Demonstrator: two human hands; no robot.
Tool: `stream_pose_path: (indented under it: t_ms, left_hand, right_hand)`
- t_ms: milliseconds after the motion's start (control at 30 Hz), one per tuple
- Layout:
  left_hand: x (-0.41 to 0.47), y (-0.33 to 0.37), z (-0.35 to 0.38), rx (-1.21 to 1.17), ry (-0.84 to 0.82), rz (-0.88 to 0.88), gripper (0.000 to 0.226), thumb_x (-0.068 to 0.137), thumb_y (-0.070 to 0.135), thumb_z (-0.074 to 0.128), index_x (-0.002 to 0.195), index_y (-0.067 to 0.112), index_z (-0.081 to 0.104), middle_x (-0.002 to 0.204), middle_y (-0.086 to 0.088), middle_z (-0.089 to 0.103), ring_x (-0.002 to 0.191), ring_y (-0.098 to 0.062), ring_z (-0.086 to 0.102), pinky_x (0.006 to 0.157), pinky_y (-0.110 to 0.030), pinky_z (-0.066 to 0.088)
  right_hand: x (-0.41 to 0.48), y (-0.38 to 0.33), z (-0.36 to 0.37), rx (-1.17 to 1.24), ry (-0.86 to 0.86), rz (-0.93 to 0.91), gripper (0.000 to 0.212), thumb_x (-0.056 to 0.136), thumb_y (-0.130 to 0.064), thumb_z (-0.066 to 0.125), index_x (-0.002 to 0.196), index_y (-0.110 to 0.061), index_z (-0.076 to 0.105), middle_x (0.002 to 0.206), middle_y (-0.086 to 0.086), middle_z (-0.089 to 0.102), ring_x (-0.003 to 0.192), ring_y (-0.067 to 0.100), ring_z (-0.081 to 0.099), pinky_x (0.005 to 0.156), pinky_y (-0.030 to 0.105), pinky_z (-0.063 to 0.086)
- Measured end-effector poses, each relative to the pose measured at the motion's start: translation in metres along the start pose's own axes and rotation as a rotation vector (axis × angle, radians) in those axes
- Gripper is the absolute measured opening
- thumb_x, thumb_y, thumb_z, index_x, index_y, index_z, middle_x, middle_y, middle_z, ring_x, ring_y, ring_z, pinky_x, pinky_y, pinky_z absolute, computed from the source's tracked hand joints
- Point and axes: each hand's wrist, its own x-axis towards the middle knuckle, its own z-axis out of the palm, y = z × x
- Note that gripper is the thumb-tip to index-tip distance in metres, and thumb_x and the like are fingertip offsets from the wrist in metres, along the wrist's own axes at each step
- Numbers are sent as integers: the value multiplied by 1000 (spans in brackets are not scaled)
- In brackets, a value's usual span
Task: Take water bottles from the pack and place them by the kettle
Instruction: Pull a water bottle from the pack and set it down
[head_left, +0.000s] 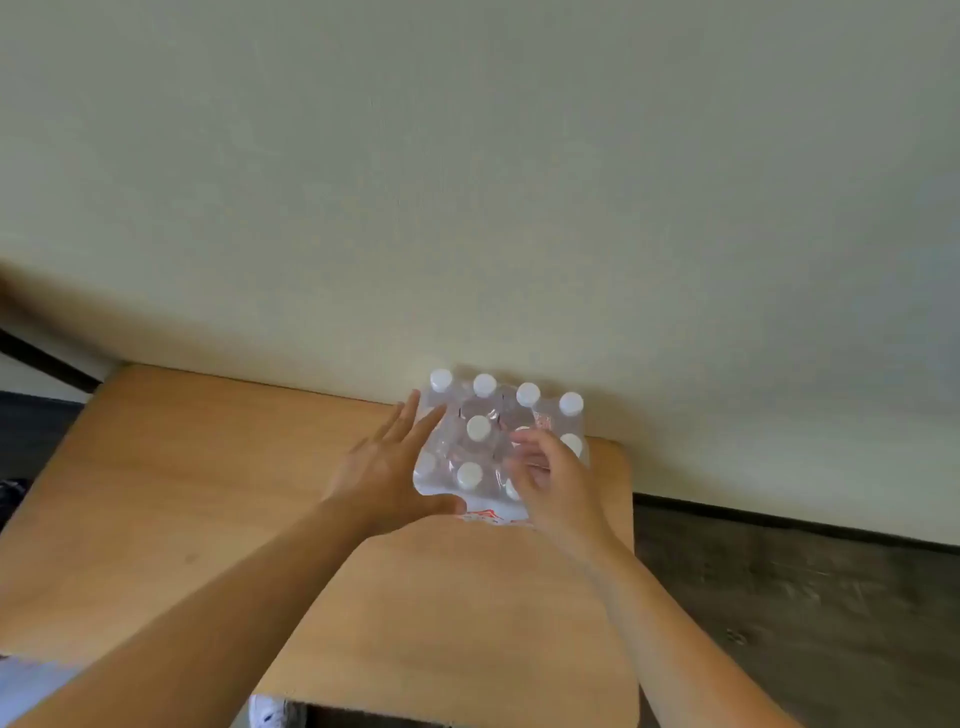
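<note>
Here's the pack (498, 441) at the far right of the table (208, 493), pushed up against the wall (467, 182). The bottles stand upright inside the clear wrap, long axes vertical, white caps (478, 427) facing up toward the camera in rows. The pack's longer side runs left to right along the wall, and a flap of wrap with red print lies on the table at its near edge.

The left hand (387, 467) lies flat and wide open against the pack's left side, fingers (410, 418) stretched toward the wall, thumb tucked along the near edge; it braces rather than grips. The right hand (550, 478) is over the right part of the pack, fingers curled down among the caps, touching the wrap. Whether it has closed on a bottle, I cannot tell. To the right of the table, dark floor (805, 597).
</note>
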Motion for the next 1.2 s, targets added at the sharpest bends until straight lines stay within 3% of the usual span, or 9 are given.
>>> stream_pose_path:
  t_ms: [133, 233, 367, 500, 700, 800, 967, 1133, 1200]
  left_hand:
    - [27, -20, 27, 68, -5, 80, 145, 44, 94, 58, 149, 45, -29, 165, 7, -26, 152, -10, -21, 125, -40, 13]
    - [46, -32, 46, 113, 35, 160, 151, 42, 98, 51, 155, 32, -24, 163, 3, -33, 150, -12, -28, 127, -40, 6]
    - [57, -43, 62, 104, 108, 263, 152, 45, 99, 48, 159, 21, -16, 164, 1, -31, 151, -12, -27, 124, -34, 2]
    - [60, -47, 70, 48, 174, 297, 152, 45, 97, 51, 160, 18, -9, 168, 1, -20, 154, -12, -18, 123, -31, 7]
    - [60, -48, 73, 13, 209, 308, 147, 47, 100, 46, 155, 26, -21, 167, 5, -21, 154, -12, -14, 123, -35, 14]
    - [59, -46, 74, -3, 238, 308, 144, 50, 98, 47, 159, 22, -8, 168, 4, -16, 155, -14, -7, 122, -36, 22]
    - [58, -44, 72, -42, 242, 303, 139, 53, 96, 46, 159, 18, 3, 170, 1, -6, 156, -17, 0, 120, -44, 33]
    - [56, -40, 70, -80, 219, 271, 140, 51, 97, 47, 161, 20, 5, 169, 7, -11, 156, -14, 0, 119, -42, 33]
    - [56, -40, 69, -100, 210, 269, 140, 51, 97, 49, 161, 22, 4, 169, 8, -11, 156, -13, -2, 119, -43, 33]
  right_hand:
    - [37, 3, 24, -178, -52, -117, 35, 92, -31, 68, 126, -24, 61, 117, -20, 63, 109, -7, 54, 94, 13, 40]
    - [61, 11, 42, -228, -34, -139, 39, 89, -31, 72, 126, -24, 61, 108, -29, 58, 101, -21, 50, 85, -2, 34]
    - [77, 23, 63, -323, -62, -114, 49, 86, -40, 73, 131, -25, 57, 124, -14, 62, 105, -5, 49, 78, -3, 34]
    - [86, 27, 63, -326, -79, -67, 42, 90, -42, 69, 128, -26, 62, 124, -14, 66, 109, 1, 55, 79, 3, 35]
    - [88, 26, 62, -339, -66, -38, 26, 95, -31, 65, 120, -25, 66, 110, -13, 68, 98, 7, 62, 80, 19, 45]
    - [87, 26, 63, -402, -60, -28, 28, 93, -23, 68, 121, -24, 65, 117, -5, 70, 99, 13, 65, 78, 23, 44]
    - [85, 26, 66, -433, -12, -45, 18, 93, -10, 66, 109, -19, 67, 102, -4, 69, 66, -22, 57, 59, 1, 41]
    - [83, 24, 68, -443, 15, -52, 16, 94, -8, 63, 105, -19, 67, 102, -7, 65, 68, -30, 51, 61, -3, 37]
    - [81, 24, 69, -466, 26, -62, 16, 94, -8, 63, 106, -19, 67, 102, -7, 65, 72, -19, 55, 59, -2, 37]
